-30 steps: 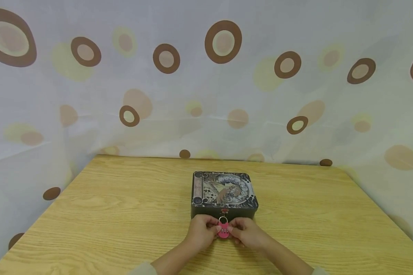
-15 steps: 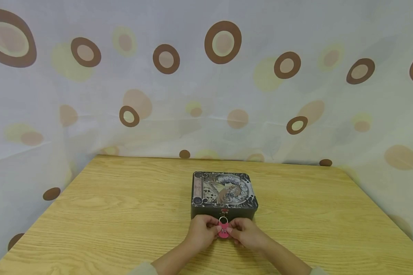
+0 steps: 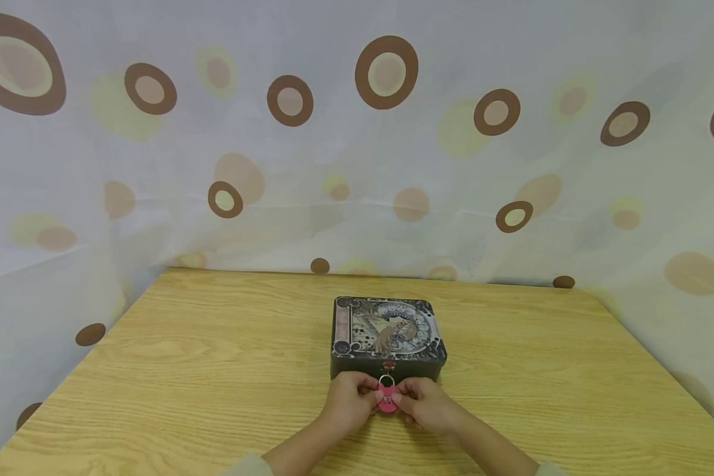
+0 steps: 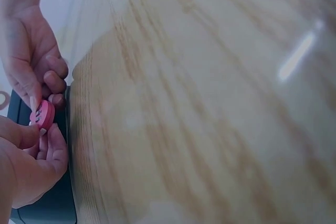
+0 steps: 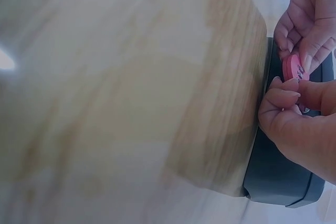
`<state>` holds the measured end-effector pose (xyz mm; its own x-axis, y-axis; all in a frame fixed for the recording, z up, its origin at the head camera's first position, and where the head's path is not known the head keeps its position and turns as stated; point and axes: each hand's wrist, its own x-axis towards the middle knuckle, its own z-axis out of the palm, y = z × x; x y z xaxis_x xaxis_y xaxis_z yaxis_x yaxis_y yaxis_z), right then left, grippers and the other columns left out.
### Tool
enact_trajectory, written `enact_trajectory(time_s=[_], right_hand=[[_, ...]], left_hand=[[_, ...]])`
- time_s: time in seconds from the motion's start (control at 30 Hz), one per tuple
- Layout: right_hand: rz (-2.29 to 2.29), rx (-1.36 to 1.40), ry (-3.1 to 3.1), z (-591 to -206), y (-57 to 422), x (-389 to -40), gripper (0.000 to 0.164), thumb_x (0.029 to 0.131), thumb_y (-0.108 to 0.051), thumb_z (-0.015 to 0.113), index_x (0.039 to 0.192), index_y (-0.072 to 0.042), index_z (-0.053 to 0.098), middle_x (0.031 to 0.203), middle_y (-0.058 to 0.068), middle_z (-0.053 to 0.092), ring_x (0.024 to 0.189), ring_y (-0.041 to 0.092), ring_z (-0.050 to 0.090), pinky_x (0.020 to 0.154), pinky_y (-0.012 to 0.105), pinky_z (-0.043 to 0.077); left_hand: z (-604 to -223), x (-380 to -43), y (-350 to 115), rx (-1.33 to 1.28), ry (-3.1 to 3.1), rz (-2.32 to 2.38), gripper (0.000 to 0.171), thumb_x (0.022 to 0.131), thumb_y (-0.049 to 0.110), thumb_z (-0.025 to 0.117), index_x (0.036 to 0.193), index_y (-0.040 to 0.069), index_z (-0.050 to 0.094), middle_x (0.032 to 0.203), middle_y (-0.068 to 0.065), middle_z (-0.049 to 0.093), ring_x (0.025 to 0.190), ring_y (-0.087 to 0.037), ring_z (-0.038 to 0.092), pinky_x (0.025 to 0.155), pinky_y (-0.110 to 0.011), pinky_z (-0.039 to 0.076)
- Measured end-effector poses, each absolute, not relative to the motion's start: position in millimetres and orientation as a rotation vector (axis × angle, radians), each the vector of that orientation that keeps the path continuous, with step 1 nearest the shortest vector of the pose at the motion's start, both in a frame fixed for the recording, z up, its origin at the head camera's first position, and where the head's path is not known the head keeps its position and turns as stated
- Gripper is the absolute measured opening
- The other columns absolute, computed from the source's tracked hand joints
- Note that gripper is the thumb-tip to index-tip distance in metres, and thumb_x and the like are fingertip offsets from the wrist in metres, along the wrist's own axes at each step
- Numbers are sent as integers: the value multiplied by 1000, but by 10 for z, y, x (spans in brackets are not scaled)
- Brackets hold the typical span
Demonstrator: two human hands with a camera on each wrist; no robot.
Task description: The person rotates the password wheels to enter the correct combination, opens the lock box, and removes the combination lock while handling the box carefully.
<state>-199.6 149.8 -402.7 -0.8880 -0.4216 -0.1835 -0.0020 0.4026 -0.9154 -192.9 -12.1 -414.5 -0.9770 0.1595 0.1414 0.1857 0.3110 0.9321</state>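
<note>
A pink combination padlock (image 3: 387, 404) with number dials hangs at the front of a dark box (image 3: 387, 327), its metal shackle up by the red-marked clasp (image 3: 389, 365). From the left side my left hand (image 3: 351, 402) pinches the padlock between thumb and fingers. My right hand (image 3: 430, 403) grips its other side, thumb on the dials. Both wrist views show the padlock (image 4: 43, 115) between the two hands, close to the box's dark side (image 5: 278, 166). Whether the shackle is locked cannot be made out.
The box stands on a wood-grain table (image 3: 226, 357), its lid printed with an ornate picture. Behind and at both sides hangs a pale curtain (image 3: 333, 165) with brown and yellow round shapes.
Both hands stay in place on the padlock. The right thumb has shifted slightly left over the dials since a second ago. The box has not moved.
</note>
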Motion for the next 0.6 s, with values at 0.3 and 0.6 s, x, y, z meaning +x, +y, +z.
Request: enact_trajectory(time_s=[0.3,0.6], right_hand=[[-1472,-375,2287,-3997,1485,-1983,20,94,-4,45,92,14,54,65,-1,46,56,10,40,48,18,33],[-1440,-389,2313,-4008,1485,-1998,23,95,-7,45,87,12,55,63,-2,47,53,9,39,48,18,33]], left_hand=[[-4145,-1924,-117,-340,-2520,-1785,6,79,-4,65,79,-10,65,69,-13,65,60,-7,56,50,-16,46],[-4150,-1927,-111,-339,-2512,-1781,5,79,-5,65,79,-10,64,68,-13,64,61,-10,58,51,-17,47]])
